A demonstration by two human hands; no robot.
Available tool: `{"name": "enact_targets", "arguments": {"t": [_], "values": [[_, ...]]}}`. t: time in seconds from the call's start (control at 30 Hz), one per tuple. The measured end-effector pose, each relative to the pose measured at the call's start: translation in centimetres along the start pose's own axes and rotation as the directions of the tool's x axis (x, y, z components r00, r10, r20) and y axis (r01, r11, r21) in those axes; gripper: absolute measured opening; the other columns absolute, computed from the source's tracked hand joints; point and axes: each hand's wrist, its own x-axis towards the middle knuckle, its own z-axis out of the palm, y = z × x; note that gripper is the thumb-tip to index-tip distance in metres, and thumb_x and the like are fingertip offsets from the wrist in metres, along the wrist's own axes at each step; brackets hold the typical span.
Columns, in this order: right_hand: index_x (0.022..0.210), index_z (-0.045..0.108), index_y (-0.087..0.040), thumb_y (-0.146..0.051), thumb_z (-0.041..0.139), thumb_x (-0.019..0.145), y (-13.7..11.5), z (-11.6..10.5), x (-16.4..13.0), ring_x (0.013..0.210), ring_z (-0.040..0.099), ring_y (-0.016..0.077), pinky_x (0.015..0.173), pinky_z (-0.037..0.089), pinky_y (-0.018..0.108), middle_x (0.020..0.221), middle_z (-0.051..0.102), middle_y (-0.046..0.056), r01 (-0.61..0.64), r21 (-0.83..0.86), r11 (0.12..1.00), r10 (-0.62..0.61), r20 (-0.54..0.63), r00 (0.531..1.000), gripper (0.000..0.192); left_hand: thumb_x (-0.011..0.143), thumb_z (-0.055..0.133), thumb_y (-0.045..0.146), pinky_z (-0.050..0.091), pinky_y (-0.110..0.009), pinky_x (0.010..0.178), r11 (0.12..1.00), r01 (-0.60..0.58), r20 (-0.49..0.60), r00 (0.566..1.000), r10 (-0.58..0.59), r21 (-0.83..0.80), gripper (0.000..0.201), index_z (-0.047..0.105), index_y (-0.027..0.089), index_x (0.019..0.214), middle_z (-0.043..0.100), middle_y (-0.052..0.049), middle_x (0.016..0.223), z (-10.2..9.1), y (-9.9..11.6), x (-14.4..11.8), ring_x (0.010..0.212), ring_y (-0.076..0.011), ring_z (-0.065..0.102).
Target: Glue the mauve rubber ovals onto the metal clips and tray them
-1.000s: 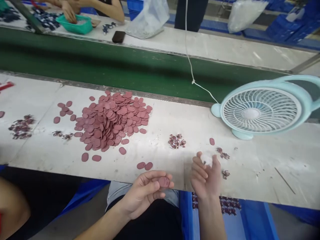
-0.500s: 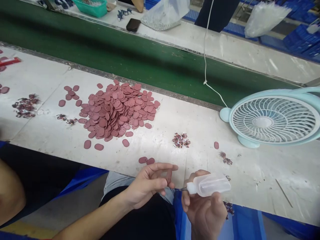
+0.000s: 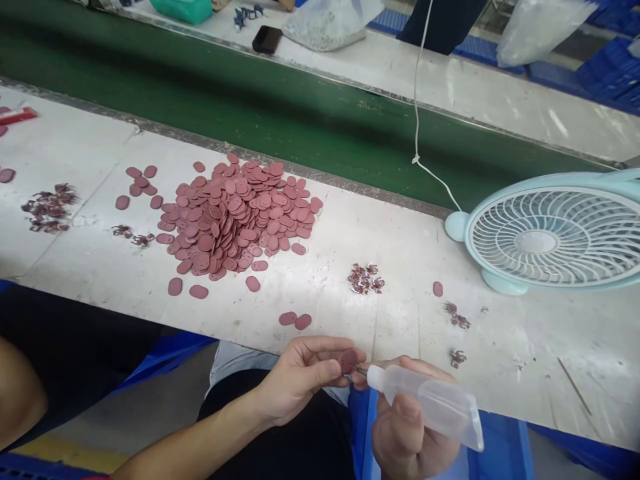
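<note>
Left hand [image 3: 305, 373] pinches one reddish-pink oval disc [image 3: 347, 361] between thumb and fingertips, just below the near edge of the worktable [image 3: 500, 333], over the lap. The disc's flat face is turned up and toward the right hand; its long axis cannot be told at this size.

Right hand [image 3: 407, 427] is wrapped around a clear squeeze bottle [image 3: 430, 403]. The bottle lies nearly level, its long axis running from lower right up to upper left, its thin needle tip pointing left at the disc and touching or almost touching it. Whether any liquid is coming out cannot be told.

Progress, as a judgement: this looks like an early stage. One disc is being dosed, and a large heap of discs [image 3: 240, 217] sits untouched left of centre toward the table's far edge, with loose ones scattered around it. A pair of discs [image 3: 295, 321] lies close to the near edge, just beyond the left hand. Small dark-red clip-like parts [image 3: 366, 279] sit mid-table, with more [image 3: 456, 317] to the right and another bunch [image 3: 47, 207] near the left end.

A pale blue desk fan [image 3: 545, 240] stands at the right, far side of the table. Beyond the table runs a green conveyor belt [image 3: 250, 113], then another bench with a black phone [image 3: 267, 39] and a plastic bag of small parts [image 3: 330, 23].
</note>
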Motion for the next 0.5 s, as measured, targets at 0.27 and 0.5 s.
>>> {"name": "enact_targets", "arguments": {"t": [0.27, 0.5], "values": [[0.107, 0.068, -0.025, -0.037, 0.072, 0.085, -0.23, -0.10, -0.05, 0.071, 0.060, 0.0247, 0.058, 0.048, 0.040, 0.091, 0.065, 0.007, 0.020, -0.162, 0.987, -0.024, -0.025, 0.999, 0.025, 0.075, 0.087, 0.032, 0.056, -0.023, 0.077, 1.000, -0.015, 0.009, 1.000, 0.015, 0.003, 0.037, 0.078, 0.018, 0.109, 0.080, -0.012, 0.107, 0.16, 0.04, -0.03, 0.084, -0.0164, 0.076], [0.111, 0.064, -0.027, -0.037, 0.068, 0.089, -0.48, 0.21, 0.06, 0.067, 0.063, 0.0266, 0.058, 0.051, 0.045, 0.082, 0.070, 0.006, -0.023, -0.041, 0.999, 0.024, 0.025, 0.999, 0.024, 0.074, 0.087, 0.033, 0.057, -0.025, 0.077, 1.000, 0.018, -0.022, 1.000, -0.019, -0.016, 0.038, 0.079, 0.019, 0.108, 0.081, -0.012, 0.106, 0.13, 0.02, -0.06, 0.084, -0.0185, 0.076]]}}
